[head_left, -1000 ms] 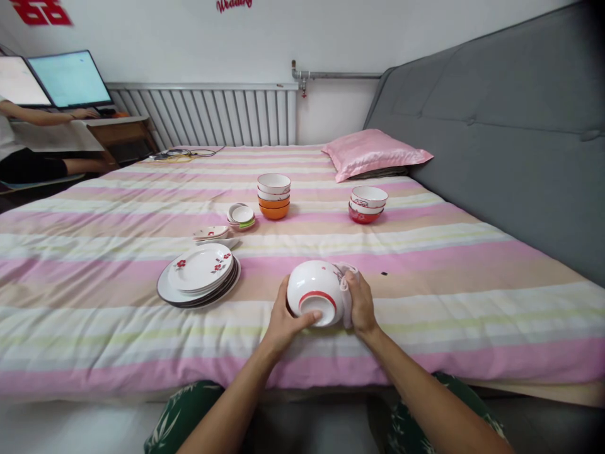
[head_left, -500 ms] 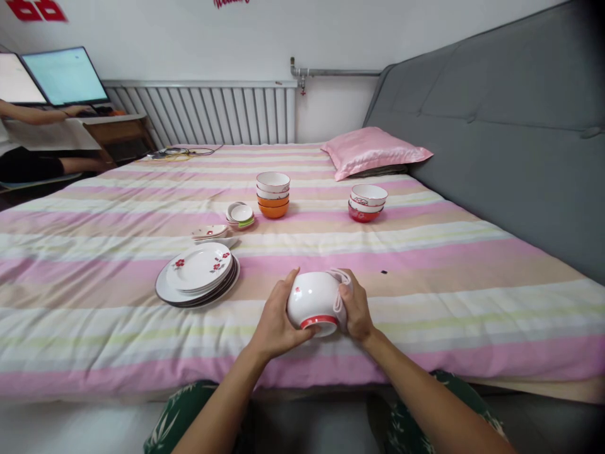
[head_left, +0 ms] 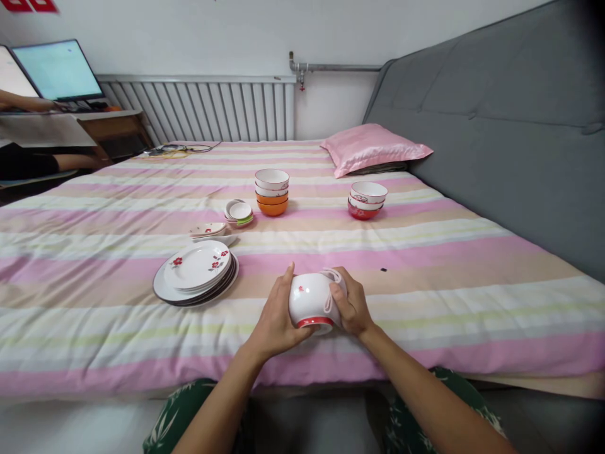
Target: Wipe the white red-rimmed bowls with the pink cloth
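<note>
Both forearms are bare, coming in from the near edge and converging at centre. Left hand (head_left: 276, 315) is cupped against the left side of a white bowl (head_left: 309, 301), wrist roughly in line with the forearm. One digit is raised along the far-left edge and another is curled under the near side. Right hand (head_left: 353, 310) is clamped on the bowl's right side, fingers (head_left: 336, 294) bent over it, wrist bent slightly inward. The hands face each other, close together, with elbows out of frame.

The bowl (head_left: 307, 300) hides its inside, and the person (head_left: 23, 101) at left, seemingly seated, is cropped
</note>
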A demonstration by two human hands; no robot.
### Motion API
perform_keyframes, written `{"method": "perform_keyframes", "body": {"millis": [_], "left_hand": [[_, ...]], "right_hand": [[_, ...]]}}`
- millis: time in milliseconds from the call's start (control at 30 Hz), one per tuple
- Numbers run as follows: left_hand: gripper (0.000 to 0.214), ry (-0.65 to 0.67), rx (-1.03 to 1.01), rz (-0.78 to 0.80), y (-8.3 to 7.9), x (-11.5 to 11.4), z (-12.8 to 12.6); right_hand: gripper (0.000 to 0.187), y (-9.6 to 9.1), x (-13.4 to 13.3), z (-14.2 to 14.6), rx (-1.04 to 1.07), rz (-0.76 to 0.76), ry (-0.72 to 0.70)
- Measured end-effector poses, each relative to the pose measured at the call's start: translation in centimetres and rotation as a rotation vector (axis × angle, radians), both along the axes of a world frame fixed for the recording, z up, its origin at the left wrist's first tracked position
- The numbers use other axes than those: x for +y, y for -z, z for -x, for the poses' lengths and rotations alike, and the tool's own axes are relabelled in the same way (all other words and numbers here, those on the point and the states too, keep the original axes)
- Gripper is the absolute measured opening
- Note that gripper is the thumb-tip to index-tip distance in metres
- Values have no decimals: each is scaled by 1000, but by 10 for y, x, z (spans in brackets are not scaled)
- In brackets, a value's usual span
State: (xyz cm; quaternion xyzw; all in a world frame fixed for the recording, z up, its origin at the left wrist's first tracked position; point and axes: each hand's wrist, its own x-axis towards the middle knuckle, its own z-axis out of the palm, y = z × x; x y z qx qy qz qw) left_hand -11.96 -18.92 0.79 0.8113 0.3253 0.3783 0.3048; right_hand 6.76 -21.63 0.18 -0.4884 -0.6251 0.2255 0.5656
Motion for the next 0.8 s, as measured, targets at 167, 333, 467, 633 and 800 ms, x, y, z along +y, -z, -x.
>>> {"method": "perform_keyframes", "body": {"millis": [167, 333, 467, 633, 800], "left_hand": [[114, -94, -44, 210, 9, 4, -2], [101, -11, -11, 357, 10, 6, -3], [91, -37, 25, 294, 5, 3, -5], [99, -125, 139, 87, 5, 1, -3], [102, -160, 162, -126, 6, 0, -1]], "right_hand": [[31, 7, 5, -1, 233, 86, 60], [33, 9, 12, -4, 411, 146, 82], [33, 9, 13, -4, 499, 176, 90], [33, 16, 8, -3, 510, 130, 64], [32, 18, 4, -3, 360, 45, 39]]}}
